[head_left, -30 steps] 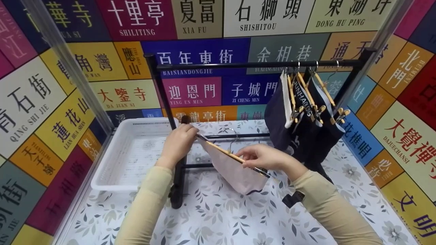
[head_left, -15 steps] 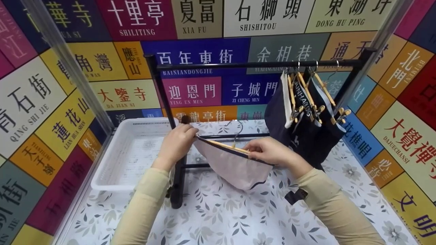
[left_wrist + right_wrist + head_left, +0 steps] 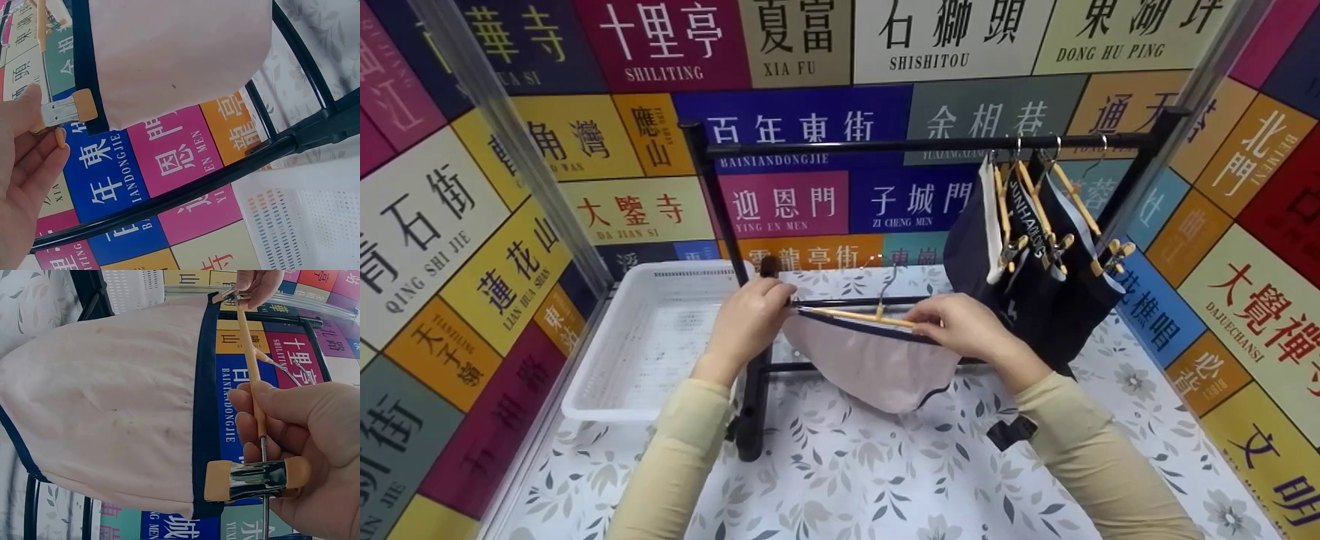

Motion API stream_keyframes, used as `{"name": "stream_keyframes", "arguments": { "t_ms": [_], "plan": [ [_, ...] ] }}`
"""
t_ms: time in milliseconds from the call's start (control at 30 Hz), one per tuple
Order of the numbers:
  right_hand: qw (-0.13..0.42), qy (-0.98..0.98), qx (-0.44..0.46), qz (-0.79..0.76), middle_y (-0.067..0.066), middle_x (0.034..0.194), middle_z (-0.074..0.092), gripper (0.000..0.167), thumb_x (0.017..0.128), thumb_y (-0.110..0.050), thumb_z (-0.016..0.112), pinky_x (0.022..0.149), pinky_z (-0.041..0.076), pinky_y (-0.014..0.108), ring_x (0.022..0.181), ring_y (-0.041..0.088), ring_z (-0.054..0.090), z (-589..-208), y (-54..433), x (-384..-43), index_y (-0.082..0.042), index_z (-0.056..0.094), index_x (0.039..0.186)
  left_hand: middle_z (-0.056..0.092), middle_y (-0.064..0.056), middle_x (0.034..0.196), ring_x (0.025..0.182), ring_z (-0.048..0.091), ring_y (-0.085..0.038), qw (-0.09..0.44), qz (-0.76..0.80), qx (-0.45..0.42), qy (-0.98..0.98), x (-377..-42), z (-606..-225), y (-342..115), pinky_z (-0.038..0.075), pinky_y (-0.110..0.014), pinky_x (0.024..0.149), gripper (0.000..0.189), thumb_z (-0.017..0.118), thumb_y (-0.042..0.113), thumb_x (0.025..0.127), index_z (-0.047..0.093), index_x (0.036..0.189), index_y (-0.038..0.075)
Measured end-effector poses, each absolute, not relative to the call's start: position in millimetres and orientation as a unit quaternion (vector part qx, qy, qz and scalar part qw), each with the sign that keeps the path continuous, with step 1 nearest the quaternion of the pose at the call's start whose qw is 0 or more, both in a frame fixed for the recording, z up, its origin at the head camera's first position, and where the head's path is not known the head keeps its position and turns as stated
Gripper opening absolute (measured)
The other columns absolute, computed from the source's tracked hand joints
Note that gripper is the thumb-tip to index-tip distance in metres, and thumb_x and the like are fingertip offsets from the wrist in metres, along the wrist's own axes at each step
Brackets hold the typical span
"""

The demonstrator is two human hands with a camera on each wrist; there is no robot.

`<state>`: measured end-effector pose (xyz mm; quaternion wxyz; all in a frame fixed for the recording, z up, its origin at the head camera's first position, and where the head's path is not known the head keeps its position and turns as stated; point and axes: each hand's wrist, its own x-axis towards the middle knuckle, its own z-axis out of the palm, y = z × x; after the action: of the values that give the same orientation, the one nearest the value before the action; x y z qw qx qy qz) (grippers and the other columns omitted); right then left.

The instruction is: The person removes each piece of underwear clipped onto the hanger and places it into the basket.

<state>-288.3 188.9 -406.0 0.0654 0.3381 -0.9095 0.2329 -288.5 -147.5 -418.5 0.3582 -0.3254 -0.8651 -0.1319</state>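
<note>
A wooden clip hanger [image 3: 855, 316] is held in front of the black rack, its metal hook [image 3: 888, 281] pointing up. From its clips hangs a pair of pale pink underpants [image 3: 877, 364] with a navy waistband. My left hand [image 3: 754, 315] pinches the left clip [image 3: 61, 111] between thumb and fingers, the waistband's corner in the clip's mouth. My right hand [image 3: 964, 326] holds the wooden bar [image 3: 251, 360] near its right end. Beside it, the right clip [image 3: 256, 481] bites the other end of the waistband. The garment's back is hidden.
On the right of the black clothes rack [image 3: 840, 147], dark underpants [image 3: 971, 232] hang from several clip hangers. A white plastic basket [image 3: 585, 375] stands left, behind the rack's leg [image 3: 750, 427]. Printed wall panels enclose the floral tablecloth [image 3: 840, 480].
The hanger's right end has risen, bringing the bar closer to level, and the pink underpants face the head camera more. My right hand has moved up and rightward; the left has hardly moved.
</note>
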Motion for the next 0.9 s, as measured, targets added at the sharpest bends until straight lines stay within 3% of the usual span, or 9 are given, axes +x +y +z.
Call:
{"name": "stream_keyframes", "arguments": {
  "t_ms": [333, 900],
  "plan": [
    [0.108, -0.915, 0.337, 0.194, 0.0, 0.099, 0.074, 0.012, 0.089, -0.012, 0.073, 0.083, 0.053, 0.043, 0.093, 0.023, 0.069, -422.5, 186.3, -290.2, -0.014, 0.077, 0.099, 0.07, -0.014, 0.099, 0.089, 0.066, -0.031, 0.33, -0.143, -0.309, -0.881, -279.6, -431.2, -149.3, 0.056, -0.041, 0.078, 0.031, 0.082, 0.01, 0.08, 0.069, 0.106, 0.001],
    [0.123, -0.921, 0.315, 0.194, -0.002, 0.095, 0.074, 0.008, 0.088, -0.015, 0.074, 0.082, 0.052, 0.042, 0.09, 0.023, 0.068, -449.5, 182.7, -293.8, -0.017, 0.077, 0.095, 0.067, -0.012, 0.09, 0.082, 0.064, -0.031, 0.32, -0.152, -0.298, -0.886, -274.4, -455.8, -148.0, 0.055, -0.044, 0.073, 0.024, 0.082, 0.007, 0.078, 0.067, 0.097, 0.002]
  ]
}}
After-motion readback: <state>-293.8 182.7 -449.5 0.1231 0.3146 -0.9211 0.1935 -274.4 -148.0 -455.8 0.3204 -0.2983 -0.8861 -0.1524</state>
